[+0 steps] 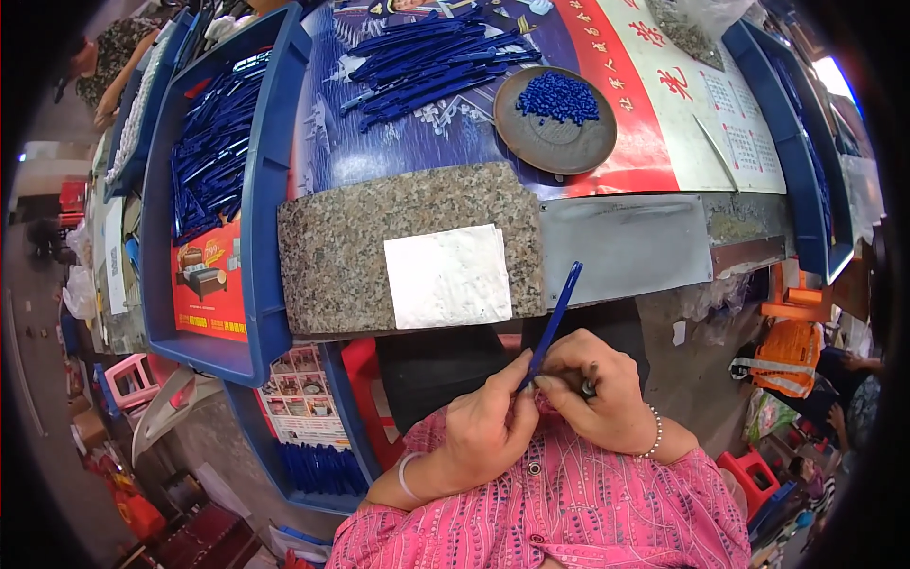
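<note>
Blue plastic pen barrel [555, 318], long and thin, pinched between both hands just above the person's lap and in front of the bench edge. Left hand [488, 427] has thumb and fingers closed on the lower end; right hand [597, 394] is curled around that same end, and something small and dark pokes out of its fist, can't tell what. The upper half sticks up free, leaning to the right.

Handling guess: super light, stiff enough but would flex if you lean on it, smooth so a bit slippery. Best grabbed low down near the end being worked, like it is now, not by the skinny tip.

Counts: one barrel in hand, one speckled granite slab [341, 247] with one white sheet [450, 275] lying on it, one round brown dish [559, 142] holding a heap of small blue caps [559, 98] (too many to count), one loose pile of blue barrels [427, 62] behind it, and one blue tray [261, 199] on the left stuffed with more.
</note>
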The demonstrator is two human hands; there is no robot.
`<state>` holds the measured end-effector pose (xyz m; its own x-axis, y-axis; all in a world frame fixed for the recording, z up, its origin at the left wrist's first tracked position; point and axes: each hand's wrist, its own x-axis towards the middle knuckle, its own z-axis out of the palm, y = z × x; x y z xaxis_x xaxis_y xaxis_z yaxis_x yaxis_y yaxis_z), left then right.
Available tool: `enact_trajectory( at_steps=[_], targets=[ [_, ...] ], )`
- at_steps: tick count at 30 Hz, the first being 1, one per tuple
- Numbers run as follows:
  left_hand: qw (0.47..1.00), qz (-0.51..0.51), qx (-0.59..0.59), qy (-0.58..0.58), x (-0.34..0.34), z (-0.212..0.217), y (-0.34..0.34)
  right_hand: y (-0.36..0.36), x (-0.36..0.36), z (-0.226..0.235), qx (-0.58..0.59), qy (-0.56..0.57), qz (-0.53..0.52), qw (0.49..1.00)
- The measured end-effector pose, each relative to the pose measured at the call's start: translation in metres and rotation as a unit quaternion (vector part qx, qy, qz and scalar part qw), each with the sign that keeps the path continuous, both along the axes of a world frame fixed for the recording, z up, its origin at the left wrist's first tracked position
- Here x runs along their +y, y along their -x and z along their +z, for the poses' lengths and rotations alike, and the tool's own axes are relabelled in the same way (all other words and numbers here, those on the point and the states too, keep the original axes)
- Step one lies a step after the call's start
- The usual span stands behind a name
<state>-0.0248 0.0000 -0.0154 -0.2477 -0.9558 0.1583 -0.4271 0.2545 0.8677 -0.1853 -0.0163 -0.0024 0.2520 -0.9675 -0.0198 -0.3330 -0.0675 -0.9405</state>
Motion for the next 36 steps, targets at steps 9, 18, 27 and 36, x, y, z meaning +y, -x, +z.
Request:
enact_trajectory(
  at_steps=[9, 18, 27, 36],
  targets=[
    [1.000, 0.001, -0.009, -0.002, -0.001, 0.002, -0.001, -0.003, -0.001, -0.002, 0.047, 0.063, 0.019, 0.997],
    [0.999, -0.015, -0.036, -0.012, 0.003, -0.001, -0.002, -0.007, 0.001, -0.005, -0.028, -0.038, 0.004, 0.999],
    [0.994, 0.029, 0.065, -0.084, 0.006, -0.006, -0.006, -0.017, 0.002, -0.006, 0.065, 0.075, 0.018, 0.995],
    [0.996, 0.040, -0.081, -0.003, 0.008, -0.010, -0.009, -0.025, 0.007, -0.019, 0.086, 0.090, 0.010, 0.992]
  ],
)
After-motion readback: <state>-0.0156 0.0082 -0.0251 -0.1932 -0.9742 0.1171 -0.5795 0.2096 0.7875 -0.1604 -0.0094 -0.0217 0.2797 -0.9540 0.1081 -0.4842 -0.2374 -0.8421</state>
